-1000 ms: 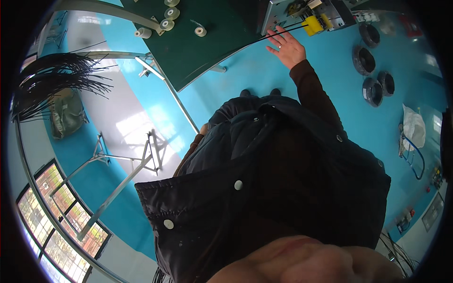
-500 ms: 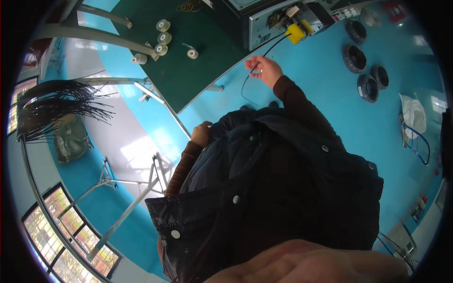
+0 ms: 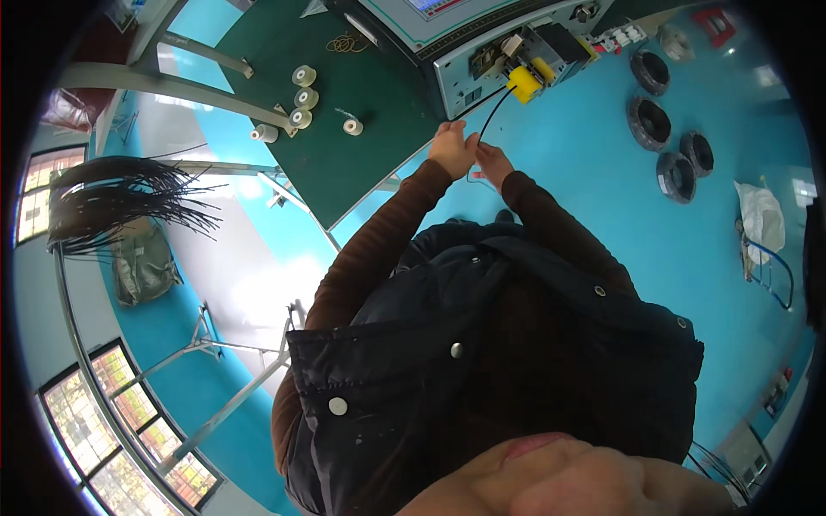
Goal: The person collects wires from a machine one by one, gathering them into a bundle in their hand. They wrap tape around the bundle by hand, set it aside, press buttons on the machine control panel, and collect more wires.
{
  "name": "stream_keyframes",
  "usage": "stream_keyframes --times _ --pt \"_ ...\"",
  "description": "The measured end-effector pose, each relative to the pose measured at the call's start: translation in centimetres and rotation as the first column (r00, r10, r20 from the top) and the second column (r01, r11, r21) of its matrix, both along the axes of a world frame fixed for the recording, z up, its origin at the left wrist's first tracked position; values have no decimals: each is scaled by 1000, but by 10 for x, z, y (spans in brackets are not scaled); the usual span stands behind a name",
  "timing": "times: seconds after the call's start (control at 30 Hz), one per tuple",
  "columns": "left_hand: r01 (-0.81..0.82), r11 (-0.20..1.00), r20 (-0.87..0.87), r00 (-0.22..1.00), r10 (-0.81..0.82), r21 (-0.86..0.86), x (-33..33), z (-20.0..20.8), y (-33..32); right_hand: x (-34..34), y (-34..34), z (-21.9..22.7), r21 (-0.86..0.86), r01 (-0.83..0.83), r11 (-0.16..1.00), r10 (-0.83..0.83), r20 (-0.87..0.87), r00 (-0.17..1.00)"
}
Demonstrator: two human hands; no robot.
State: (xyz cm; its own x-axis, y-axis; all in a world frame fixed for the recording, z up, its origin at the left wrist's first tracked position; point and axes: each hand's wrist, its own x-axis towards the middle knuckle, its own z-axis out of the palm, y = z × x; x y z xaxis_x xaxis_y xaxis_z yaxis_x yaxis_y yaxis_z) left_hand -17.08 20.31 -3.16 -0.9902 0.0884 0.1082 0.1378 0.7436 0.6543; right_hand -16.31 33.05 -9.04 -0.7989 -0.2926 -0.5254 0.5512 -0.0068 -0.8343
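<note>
A thin black wire [image 3: 492, 114] runs from a yellow part [image 3: 524, 85] on the machine's front down to my two hands. My right hand [image 3: 494, 163] is closed round the wire, its fingers bent at the lower stretch. Close beside it, my left hand [image 3: 453, 151] also meets the wire, with its fingers drawn together and the thumb by the wire. The hands partly cover the wire where they meet. A short thin loop of it shows just below them.
The machine [image 3: 456, 86] stands on a green table [image 3: 323, 181] with several spools [image 3: 303, 96]. To the left, a bundle of black wires [image 3: 129, 202] hangs over a metal rack. Several dark wire coils [image 3: 649, 123] lie on the blue floor at right, near a white sack [image 3: 761, 219].
My left hand has risen from beside my jacket to the wire. My right hand has moved down slightly and its spread fingers have closed on the wire.
</note>
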Motion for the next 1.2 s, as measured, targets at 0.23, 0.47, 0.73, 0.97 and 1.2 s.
stream_keyframes --times 0.23,0.47,0.73,0.97,1.2 --pt "56 950 304 940 -154 309 -11 -2 27 23 -2 -59 460 -401 792 600 -468 649" --pt "-132 844 350 934 -69 519 32 9 17 47 -7 -3 462 -572 678 735 -395 551" --pt "-307 800 342 930 137 516 106 35 -33 38 13 -35 -127 -349 929 361 96 928" --pt "-217 942 237 959 156 257 149 33 -99 10 21 3 -339 210 917 -200 63 978" --pt "-94 961 206 978 40 260 165 19 -156 -25 -8 29 -353 303 885 -327 -8 945"
